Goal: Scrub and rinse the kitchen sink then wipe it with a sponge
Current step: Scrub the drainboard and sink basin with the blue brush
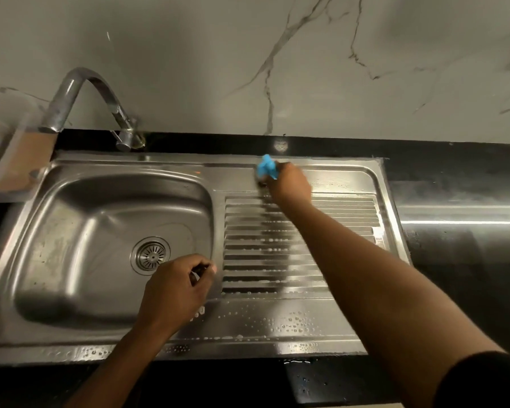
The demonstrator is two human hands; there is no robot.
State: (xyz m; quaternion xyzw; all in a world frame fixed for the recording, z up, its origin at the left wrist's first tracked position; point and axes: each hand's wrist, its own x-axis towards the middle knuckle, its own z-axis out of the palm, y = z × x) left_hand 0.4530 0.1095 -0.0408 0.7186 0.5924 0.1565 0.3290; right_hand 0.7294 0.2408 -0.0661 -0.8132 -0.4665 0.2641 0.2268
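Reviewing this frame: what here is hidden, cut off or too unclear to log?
Head view: the blue item is mostly covered by the right hand gripping it; sponge or cloth, cannot tell.
Head view: the left hand has curled fingers that hide whether it holds anything.
Head view: the clear container is cut off by the left frame edge; contents blurred.

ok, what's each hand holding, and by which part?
Right hand grips the blue sponge by its near end; the far end sticks out. Left hand is curled at the sink basin's edge; can't tell if it holds anything.
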